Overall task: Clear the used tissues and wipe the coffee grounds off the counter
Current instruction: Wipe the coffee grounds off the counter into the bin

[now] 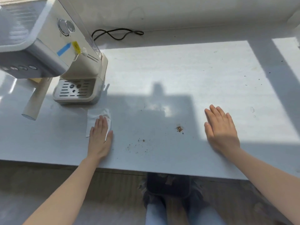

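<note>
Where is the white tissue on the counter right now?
In the head view the tissue lies flat on the counter's left side, pressed under the left hand, just in front of the espresso machine's drip tray.

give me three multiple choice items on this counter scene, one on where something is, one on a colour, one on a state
1. Where does the tissue lie?
A. under the left hand, in front of the coffee machine
B. under the right hand
C. on the floor

2. What colour is the cable at the back of the counter?
A. white
B. black
C. red

3. What state are the coffee grounds in?
A. all wiped away
B. gathered inside the tissue
C. still scattered on the counter between the hands

Answers:
1. A, the left palm lies flat on the white tissue near the drip tray.
2. B, the looped cable shows dark against the pale wall.
3. C, a brown clump and loose specks lie on the bare surface, apart from the tissue.
</note>
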The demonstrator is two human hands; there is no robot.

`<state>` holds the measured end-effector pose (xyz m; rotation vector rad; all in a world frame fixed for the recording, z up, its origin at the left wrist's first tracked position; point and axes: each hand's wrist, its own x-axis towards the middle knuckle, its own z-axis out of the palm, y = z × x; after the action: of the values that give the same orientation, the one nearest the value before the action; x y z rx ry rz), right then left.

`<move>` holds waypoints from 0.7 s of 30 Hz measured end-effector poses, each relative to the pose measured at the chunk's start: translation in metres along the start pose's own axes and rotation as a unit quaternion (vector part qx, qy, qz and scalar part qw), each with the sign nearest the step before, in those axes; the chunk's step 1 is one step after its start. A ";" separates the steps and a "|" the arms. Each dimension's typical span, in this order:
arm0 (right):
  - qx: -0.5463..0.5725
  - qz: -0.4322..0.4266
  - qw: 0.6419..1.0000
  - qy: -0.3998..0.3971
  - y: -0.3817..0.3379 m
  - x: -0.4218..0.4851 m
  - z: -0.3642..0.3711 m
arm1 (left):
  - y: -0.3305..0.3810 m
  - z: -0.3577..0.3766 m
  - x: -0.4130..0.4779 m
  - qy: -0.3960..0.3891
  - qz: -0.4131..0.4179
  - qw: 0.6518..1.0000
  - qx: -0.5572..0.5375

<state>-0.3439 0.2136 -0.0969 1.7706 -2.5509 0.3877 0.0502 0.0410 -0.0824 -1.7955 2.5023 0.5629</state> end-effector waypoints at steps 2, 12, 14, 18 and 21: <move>0.003 0.000 1.000 0.001 -0.001 0.000 -0.001 | 0.005 0.001 -0.001 -0.004 -0.016 1.000 -0.005; -0.010 -0.008 1.000 0.008 0.001 0.000 0.000 | 0.085 0.039 -0.063 -0.012 -0.035 0.996 -0.084; 0.001 -0.004 1.000 -0.003 0.002 0.000 0.001 | 0.106 0.048 -0.072 -0.007 -0.041 0.994 -0.098; 0.012 -0.004 1.000 -0.021 0.003 0.001 0.000 | 0.150 0.063 -0.080 -0.010 -0.038 0.993 -0.113; 0.018 -0.003 0.999 -0.033 0.003 0.002 -0.001 | 0.185 0.072 -0.083 -0.022 -0.037 0.988 -0.149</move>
<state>-0.3478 0.2134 -0.0960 1.8319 -2.5989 0.3832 -0.1056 0.1894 -0.0795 -1.9317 2.4167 1.0058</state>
